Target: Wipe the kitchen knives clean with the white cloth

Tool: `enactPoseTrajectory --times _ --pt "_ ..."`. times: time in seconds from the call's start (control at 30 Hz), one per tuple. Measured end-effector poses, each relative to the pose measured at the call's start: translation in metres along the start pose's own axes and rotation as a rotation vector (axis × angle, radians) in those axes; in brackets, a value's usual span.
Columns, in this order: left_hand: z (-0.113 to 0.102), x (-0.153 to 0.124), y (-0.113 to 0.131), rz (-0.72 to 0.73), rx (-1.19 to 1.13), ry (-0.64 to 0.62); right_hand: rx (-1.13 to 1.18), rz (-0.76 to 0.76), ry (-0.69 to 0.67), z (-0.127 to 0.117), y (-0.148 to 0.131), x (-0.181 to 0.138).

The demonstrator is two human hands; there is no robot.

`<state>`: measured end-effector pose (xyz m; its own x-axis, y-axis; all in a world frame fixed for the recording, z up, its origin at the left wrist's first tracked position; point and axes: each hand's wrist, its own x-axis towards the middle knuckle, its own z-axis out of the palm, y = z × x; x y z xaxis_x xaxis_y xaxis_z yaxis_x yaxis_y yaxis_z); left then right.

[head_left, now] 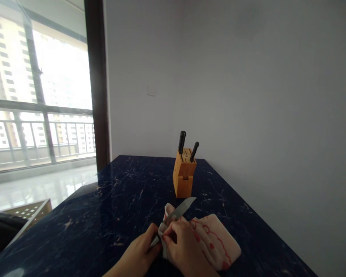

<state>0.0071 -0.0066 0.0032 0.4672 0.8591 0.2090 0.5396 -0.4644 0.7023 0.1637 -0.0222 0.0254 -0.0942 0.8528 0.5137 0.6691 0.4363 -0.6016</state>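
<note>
Two hands (140,256) (186,246) pinch soft patterned cloth (216,238) around a flat steel blade (181,209).

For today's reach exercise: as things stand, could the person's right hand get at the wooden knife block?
Probably yes, once freed: the right hand pinches the cloth around the knife, and only tabletop lies between it and the knife block.

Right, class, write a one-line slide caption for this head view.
Left hand grips a knife; right hand pinches a patterned cloth against its blade, knife block behind.
</note>
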Motion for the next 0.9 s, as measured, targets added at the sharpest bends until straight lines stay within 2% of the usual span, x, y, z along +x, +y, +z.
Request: enactPoseTrajectory --times 0.17,0.27,0.5,0.7,0.9 --pt "-0.004 -0.001 0.008 -0.049 0.007 0.003 -0.007 -0.048 0.024 0.000 0.000 0.000" --pt "-0.007 -0.001 0.011 -0.014 -0.020 -0.024 -0.004 -0.003 -0.013 -0.002 0.000 -0.001" --pt "-0.004 0.000 0.005 -0.023 -0.021 0.012 -0.051 -0.063 0.003 -0.002 -0.006 0.001" --pt "-0.009 0.001 0.012 0.008 -0.038 -0.025 -0.036 -0.049 0.007 0.000 -0.004 0.000" --pt "-0.006 0.001 0.007 -0.010 0.003 -0.013 -0.068 -0.067 0.022 0.000 -0.004 -0.001"
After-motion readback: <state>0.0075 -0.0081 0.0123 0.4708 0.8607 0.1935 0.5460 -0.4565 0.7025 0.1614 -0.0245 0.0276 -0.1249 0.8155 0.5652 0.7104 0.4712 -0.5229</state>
